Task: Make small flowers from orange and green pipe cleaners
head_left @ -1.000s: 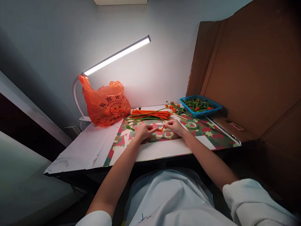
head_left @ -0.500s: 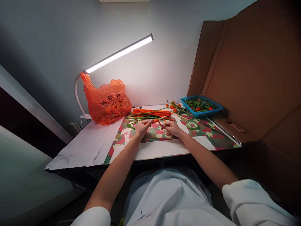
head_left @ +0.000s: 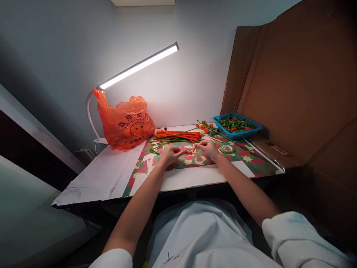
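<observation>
Over a patterned camouflage mat (head_left: 251, 160) my left hand (head_left: 170, 154) and my right hand (head_left: 208, 147) hold the two ends of a thin wooden stick (head_left: 196, 153). An orange pipe cleaner (head_left: 190, 152) is coiled around the stick between my fingertips. Just behind my hands lies a pile of orange and green pipe cleaners (head_left: 178, 136). A roll of green tape (head_left: 227, 149) lies right of my right hand.
An orange plastic bag (head_left: 125, 123) stands at the back left under a bar desk lamp (head_left: 139, 66). A blue basket (head_left: 237, 126) of small green and orange pieces sits at the back right, with finished orange flower stems (head_left: 205, 126) beside it. Brown cardboard panels (head_left: 301, 82) wall off the right side.
Half a second ago the stick was tilted up between my hands; now it lies level and lower. My right hand has shifted slightly right and back.
</observation>
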### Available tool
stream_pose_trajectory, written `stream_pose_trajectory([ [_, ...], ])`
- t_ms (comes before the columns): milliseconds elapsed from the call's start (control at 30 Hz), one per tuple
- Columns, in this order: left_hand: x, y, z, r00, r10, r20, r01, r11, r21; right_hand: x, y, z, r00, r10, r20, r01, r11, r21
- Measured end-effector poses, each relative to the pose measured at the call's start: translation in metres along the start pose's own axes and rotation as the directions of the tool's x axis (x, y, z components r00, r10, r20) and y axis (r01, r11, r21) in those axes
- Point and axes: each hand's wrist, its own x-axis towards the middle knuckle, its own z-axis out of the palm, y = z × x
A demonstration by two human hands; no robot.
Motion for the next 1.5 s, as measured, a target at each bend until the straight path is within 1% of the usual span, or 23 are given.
stream_pose_trajectory([
  [100,0.000,0.000,0.002,0.994,-0.068,-0.091,0.080,0.987,0.138,-0.004,0.003,0.005,0.998,-0.063,0.012,0.064,0.995,-0.073],
  [200,0.001,0.000,0.003,0.971,-0.140,-0.196,0.177,0.967,0.186,-0.008,0.007,0.014,0.995,-0.089,0.049,0.094,0.987,-0.129],
  [300,0.002,-0.002,0.003,0.953,-0.198,-0.228,0.228,0.967,0.111,-0.011,0.010,0.020,0.994,-0.092,0.052,0.097,0.990,-0.099],
  [467,0.004,-0.007,0.004,0.939,-0.275,-0.207,0.252,0.959,-0.132,-0.011,0.012,0.020,0.996,-0.086,0.030,0.087,0.996,-0.019],
  [533,0.004,-0.007,0.003,0.943,-0.263,-0.203,0.222,0.954,-0.201,-0.010,0.011,0.020,0.992,-0.119,0.035,0.118,0.993,0.030],
  [600,0.004,-0.006,0.003,0.960,-0.209,-0.185,0.159,0.955,-0.250,-0.008,0.009,0.019,0.989,-0.132,0.065,0.126,0.989,0.082],
  [700,0.004,-0.003,0.001,0.983,-0.115,-0.145,0.069,0.954,-0.290,-0.006,0.004,0.016,0.991,-0.055,0.120,0.039,0.991,0.126],
  [767,0.003,-0.002,-0.001,0.990,-0.073,-0.118,0.036,0.957,-0.289,-0.004,0.002,0.013,0.991,0.003,0.137,-0.024,0.989,0.148],
  [867,0.002,-0.001,-0.004,0.997,-0.023,-0.080,0.004,0.973,-0.229,0.000,0.002,0.009,0.985,0.070,0.159,-0.097,0.980,0.172],
  [967,0.001,-0.003,-0.007,0.999,0.012,-0.053,-0.018,0.992,-0.123,0.002,0.004,0.007,0.978,0.126,0.169,-0.150,0.979,0.136],
  [1133,0.000,-0.009,-0.008,1.000,0.014,0.024,-0.016,0.997,0.081,-0.002,0.010,0.008,0.961,0.177,0.212,-0.195,0.979,0.065],
  [1167,0.000,-0.010,-0.008,1.000,-0.001,0.019,-0.001,0.991,0.134,-0.004,0.011,0.009,0.966,0.163,0.200,-0.174,0.984,0.041],
  [1200,0.000,-0.009,-0.007,1.000,-0.024,0.003,0.023,0.982,0.186,-0.005,0.013,0.011,0.977,0.125,0.174,-0.127,0.992,0.000],
  [1267,0.000,-0.008,-0.005,0.995,-0.084,-0.049,0.094,0.959,0.268,-0.006,0.018,0.014,0.995,-0.031,0.098,0.044,0.990,-0.134],
  [1300,0.000,-0.007,-0.004,0.991,-0.112,-0.076,0.130,0.947,0.293,-0.006,0.020,0.015,0.989,-0.129,0.069,0.141,0.967,-0.213],
  [1367,0.000,-0.005,-0.002,0.981,-0.155,-0.114,0.183,0.933,0.311,-0.006,0.024,0.018,0.955,-0.290,0.054,0.291,0.895,-0.338],
  [1433,0.000,-0.004,0.000,0.974,-0.186,-0.129,0.217,0.929,0.300,-0.006,0.027,0.019,0.929,-0.362,0.075,0.361,0.845,-0.394],
  [1500,0.000,-0.004,0.001,0.970,-0.205,-0.128,0.234,0.930,0.283,-0.006,0.028,0.019,0.920,-0.376,0.108,0.384,0.820,-0.424],
])
